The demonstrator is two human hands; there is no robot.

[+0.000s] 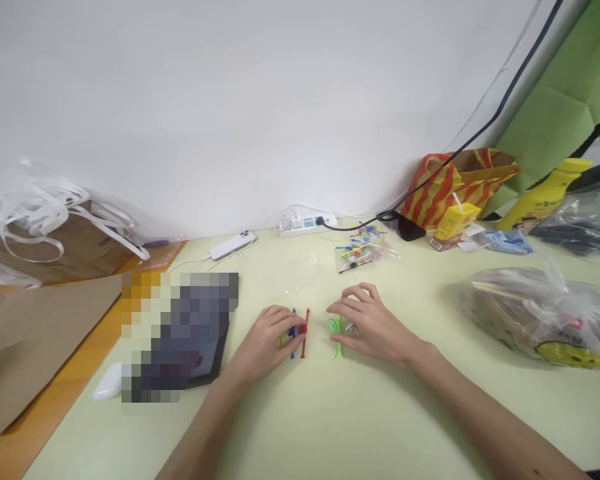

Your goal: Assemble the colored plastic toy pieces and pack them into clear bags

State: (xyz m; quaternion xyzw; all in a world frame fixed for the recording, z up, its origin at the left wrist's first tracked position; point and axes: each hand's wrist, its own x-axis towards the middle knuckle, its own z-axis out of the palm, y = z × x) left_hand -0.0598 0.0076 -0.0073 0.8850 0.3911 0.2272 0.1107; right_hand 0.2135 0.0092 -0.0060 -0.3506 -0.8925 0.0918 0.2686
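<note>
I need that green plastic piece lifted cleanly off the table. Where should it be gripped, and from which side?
Probably pinch the green piece at its thin stem, which points toward the person and lies flat and bare on the table. Its round head sits against the right hand fingers. Come from above on the near side, clear of the red piece by the left hand.

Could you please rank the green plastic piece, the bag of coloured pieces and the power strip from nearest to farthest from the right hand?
1. green plastic piece: at the right hand fingertips.
2. bag of coloured pieces: beyond the hand.
3. power strip: at the wall.
</note>
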